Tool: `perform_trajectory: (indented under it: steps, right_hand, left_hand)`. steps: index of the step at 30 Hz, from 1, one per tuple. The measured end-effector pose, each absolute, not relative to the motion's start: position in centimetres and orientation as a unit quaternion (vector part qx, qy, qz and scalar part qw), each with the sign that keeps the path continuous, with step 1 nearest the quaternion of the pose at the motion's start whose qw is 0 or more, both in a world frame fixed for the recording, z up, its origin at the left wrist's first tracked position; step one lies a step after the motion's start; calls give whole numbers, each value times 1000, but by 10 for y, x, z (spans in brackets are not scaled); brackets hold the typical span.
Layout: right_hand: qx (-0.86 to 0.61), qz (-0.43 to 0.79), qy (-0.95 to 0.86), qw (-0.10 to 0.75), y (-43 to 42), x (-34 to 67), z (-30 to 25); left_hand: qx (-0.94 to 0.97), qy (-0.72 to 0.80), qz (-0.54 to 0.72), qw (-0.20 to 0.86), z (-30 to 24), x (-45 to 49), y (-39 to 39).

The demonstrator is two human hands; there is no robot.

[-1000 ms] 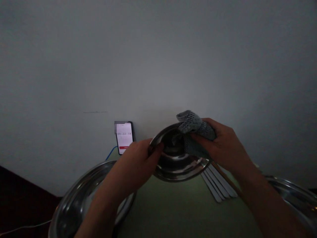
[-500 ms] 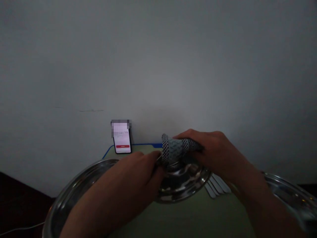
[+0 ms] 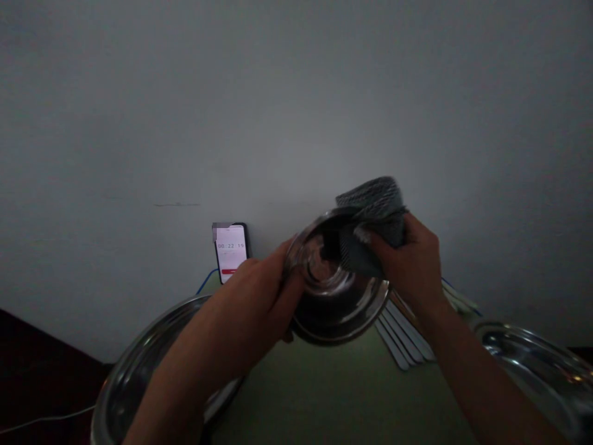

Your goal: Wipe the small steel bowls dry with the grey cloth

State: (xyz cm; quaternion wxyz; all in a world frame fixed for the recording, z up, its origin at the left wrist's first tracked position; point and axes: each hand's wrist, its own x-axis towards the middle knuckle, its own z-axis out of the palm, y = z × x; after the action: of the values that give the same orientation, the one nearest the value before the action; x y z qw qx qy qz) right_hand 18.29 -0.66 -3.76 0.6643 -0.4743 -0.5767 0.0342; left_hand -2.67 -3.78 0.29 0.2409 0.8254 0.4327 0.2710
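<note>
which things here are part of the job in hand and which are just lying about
In hand:
metal bowl, gripped by the left hand
grey cloth, held over the bowl's rim by the right hand

Seemingly just lying about:
phone with lit screen
flat pale strips
left basin, right basin (role unclear)

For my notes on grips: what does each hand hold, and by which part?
The left hand grips a metal bowl by its left rim. The right hand holds a grey cloth by its right side, over the bowl's rim.
</note>
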Motion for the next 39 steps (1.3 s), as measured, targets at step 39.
perform_trajectory:
  steps: [39]
  right_hand:
    - [-345,-92,-765,536,-18,178,-35]
  left_hand:
    - [848,503,133,99,-10,-22,-18]
